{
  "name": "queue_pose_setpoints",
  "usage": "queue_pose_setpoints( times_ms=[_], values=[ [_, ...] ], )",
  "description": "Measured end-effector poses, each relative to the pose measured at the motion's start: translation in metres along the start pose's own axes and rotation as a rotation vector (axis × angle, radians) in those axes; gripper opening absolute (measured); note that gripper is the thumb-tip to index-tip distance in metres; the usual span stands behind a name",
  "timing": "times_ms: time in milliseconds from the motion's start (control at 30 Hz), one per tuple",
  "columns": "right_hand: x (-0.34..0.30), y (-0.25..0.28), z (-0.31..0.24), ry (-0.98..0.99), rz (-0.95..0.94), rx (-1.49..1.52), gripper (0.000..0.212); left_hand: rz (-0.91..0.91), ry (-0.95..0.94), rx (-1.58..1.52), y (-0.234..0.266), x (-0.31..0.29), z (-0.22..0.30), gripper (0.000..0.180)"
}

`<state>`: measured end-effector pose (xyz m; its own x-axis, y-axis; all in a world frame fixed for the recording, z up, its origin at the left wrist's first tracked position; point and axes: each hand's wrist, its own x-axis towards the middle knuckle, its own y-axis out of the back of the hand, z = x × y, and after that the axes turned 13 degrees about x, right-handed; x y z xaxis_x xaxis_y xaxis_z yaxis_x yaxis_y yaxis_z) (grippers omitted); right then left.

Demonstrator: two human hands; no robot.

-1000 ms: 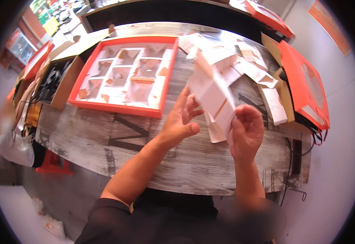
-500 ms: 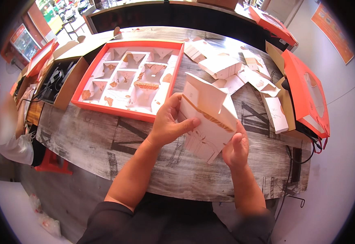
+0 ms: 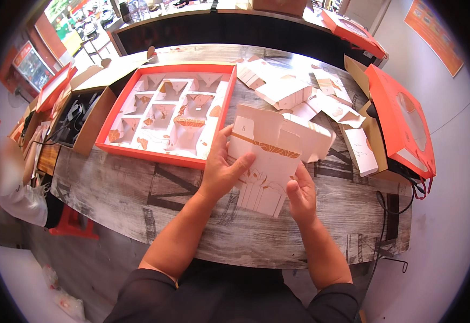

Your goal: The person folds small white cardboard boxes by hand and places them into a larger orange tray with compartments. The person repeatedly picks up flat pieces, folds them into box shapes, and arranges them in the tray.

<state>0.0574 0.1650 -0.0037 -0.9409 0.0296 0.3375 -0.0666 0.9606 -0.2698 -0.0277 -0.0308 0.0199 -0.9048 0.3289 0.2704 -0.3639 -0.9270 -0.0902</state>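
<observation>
Between my two hands, above the table, is a small white carton point(image 3: 264, 180) with gold line drawings and a gold band. Its top flaps stand unfolded at the far end. My left hand point(image 3: 221, 169) grips its left side, thumb across the front face. On the other side, my right hand point(image 3: 302, 194) holds the lower right edge, its fingers partly hidden behind the carton. Left of my hands lies a shallow red box point(image 3: 154, 153) with a white, gold-patterned insert divided into several square compartments.
Several white cartons point(image 3: 283, 91) lie in a loose pile at the back right. A red box with a round window point(image 3: 402, 118) leans by a brown cardboard box at the right. Another cardboard box point(image 3: 92, 118) with black cables stands left. A person point(image 3: 17, 183) sits at far left.
The carton has turned more upright, its front face now facing me, and has shifted slightly left. Its side flap has swung out to the right. Both hands keep hold.
</observation>
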Motion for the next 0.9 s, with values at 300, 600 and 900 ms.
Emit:
queue_pose_setpoints(
  times_ms=[300,600,900],
  values=[
    [-0.006,0.002,0.001,-0.101,0.011,0.44,0.06,-0.066,0.046,0.021,-0.009,-0.006,-0.003,0.082],
    [-0.005,0.006,0.0,-0.073,-0.002,0.49,0.071,-0.042,-0.028,-0.114,-0.017,-0.008,-0.002,0.085],
    [-0.008,-0.002,-0.011,-0.11,-0.107,0.502,0.074,-0.024,-0.013,-0.07,-0.011,-0.01,-0.016,0.078]
  ],
)
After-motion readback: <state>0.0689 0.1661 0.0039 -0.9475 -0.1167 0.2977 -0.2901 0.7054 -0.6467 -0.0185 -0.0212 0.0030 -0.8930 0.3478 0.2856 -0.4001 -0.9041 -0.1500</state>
